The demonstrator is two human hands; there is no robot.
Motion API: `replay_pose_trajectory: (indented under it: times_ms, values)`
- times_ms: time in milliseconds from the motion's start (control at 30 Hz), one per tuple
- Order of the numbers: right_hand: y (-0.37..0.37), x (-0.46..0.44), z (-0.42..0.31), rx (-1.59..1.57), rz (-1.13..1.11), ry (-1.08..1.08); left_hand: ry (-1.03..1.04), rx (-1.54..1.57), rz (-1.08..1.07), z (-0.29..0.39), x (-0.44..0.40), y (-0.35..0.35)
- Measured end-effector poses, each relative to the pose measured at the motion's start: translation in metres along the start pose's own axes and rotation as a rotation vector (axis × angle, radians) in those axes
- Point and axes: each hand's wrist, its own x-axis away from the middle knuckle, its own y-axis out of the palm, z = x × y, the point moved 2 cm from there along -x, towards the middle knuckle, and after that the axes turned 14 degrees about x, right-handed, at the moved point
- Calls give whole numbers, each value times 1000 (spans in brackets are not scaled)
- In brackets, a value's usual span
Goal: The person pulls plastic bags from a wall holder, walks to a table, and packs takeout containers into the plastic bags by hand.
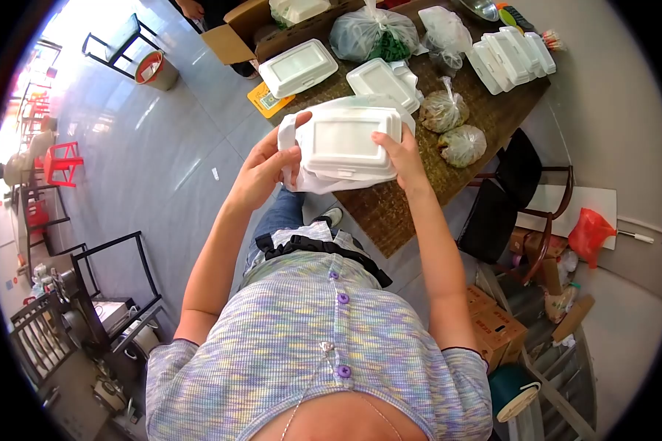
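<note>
A closed white takeaway box (pixel 342 143) is held up in front of me, over the near end of the wooden table. A thin white plastic bag (pixel 318 182) lies around and under it, with a handle loop at the left. My left hand (pixel 263 170) has its fingers closed on the bag by that loop. On the other side, my right hand (pixel 406 159) grips the box's right edge, thumb on the lid and the other fingers hidden beneath. Just beyond lies a second closed takeaway box (pixel 381 84), with another (pixel 298 67) to its left.
The brown table (pixel 379 213) also bears knotted bags of food (pixel 463 145), a bag of greens (pixel 375 35) and leaning stacked boxes (pixel 511 60). Behind is an open carton (pixel 232 33); a person's hand (pixel 191 9) shows there. A black chair (pixel 493 202) stands right.
</note>
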Motion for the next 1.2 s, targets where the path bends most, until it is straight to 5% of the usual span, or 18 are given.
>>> replay_pose_trajectory:
  times_ms: [300, 400, 533, 733, 900, 1033, 1100, 1133, 1200]
  values:
    - [-28, -9, 4, 220, -117, 18, -4, -1, -26, 0, -9, 7]
    - [-40, -3, 3, 581, -58, -96, -12, -3, -33, 0, -10, 10]
    - [-55, 23, 0, 1386, 389, -407, -28, -13, -25, 1, -14, 10]
    - [-59, 49, -36, 1837, 495, -178, -33, -78, -95, -2, -20, 19]
    - [17, 86, -84, 1099, 61, -811, 1, -148, -41, -2, -20, 29]
    - [-6, 34, -29, 1402, 181, -273, -63, -388, 41, 3, -18, 26]
    - [-29, 15, -9, 1168, 238, -164, -117, -578, 144, 0, -13, 25]
    - [-37, 6, -1, 896, 115, -70, -65, -880, 131, -13, -15, 12]
    - [-35, -6, 14, 397, 19, 38, -69, -991, 172, -40, -26, -7]
